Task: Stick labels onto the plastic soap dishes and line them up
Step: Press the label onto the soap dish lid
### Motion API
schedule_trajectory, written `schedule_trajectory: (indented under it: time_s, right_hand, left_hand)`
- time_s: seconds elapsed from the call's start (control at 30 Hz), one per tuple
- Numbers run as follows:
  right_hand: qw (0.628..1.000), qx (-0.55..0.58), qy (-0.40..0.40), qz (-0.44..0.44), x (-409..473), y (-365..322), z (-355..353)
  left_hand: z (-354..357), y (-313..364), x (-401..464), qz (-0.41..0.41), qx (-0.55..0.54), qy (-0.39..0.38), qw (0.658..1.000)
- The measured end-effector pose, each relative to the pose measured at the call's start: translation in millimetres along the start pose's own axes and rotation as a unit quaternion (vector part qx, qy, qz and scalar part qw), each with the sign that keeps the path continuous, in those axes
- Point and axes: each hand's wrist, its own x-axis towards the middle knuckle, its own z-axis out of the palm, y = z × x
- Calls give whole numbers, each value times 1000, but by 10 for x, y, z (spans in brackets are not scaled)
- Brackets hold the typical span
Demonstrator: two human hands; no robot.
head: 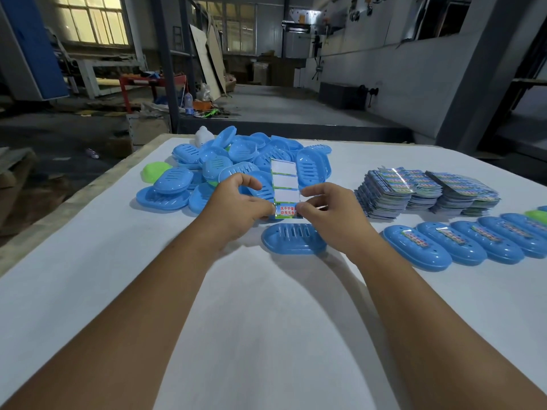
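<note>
Pinching label sheet (284,184) between both hands, above soap dish (294,238).

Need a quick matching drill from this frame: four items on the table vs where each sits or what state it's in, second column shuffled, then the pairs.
Items
1. strip of label backing with one printed label left
2. single blue oval plastic soap dish
3. loose heap of blue plastic soap dishes
4. row of blue soap dishes with labels on

Place or state
A. lined up along the right side of the white table
B. piled at the far left of the table
C. held between the left hand and right hand
D. lying unlabelled just below the hands

Pairs: 1-C, 2-D, 3-B, 4-A
</note>
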Motion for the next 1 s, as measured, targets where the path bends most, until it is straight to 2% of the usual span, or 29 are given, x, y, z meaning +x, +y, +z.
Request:
schedule_trajectory:
  time_s: [0.1, 0.27, 0.43, 0.73, 1.0]
  right_hand:
    - [999, -18, 3, -29, -27, -12, 7]
    - [997, -31, -46, -44, -88, -82, 23]
    - [997, -38, -51, -47, -103, -92, 28]
    - [993, -99, -32, -57, -144, -109, 91]
    - [990, -127, -11, -57, -160, -136, 121]
  left_hand:
    - [7, 0, 2, 3, -15, -8, 1000]
    - [21, -15, -22, 22, -23, -23, 999]
    - [49, -34, -31, 36, -20, -26, 999]
    - [119, -125, -21, 70, 48, -26, 996]
    - [196, -167, 2, 114, 120, 20, 986]
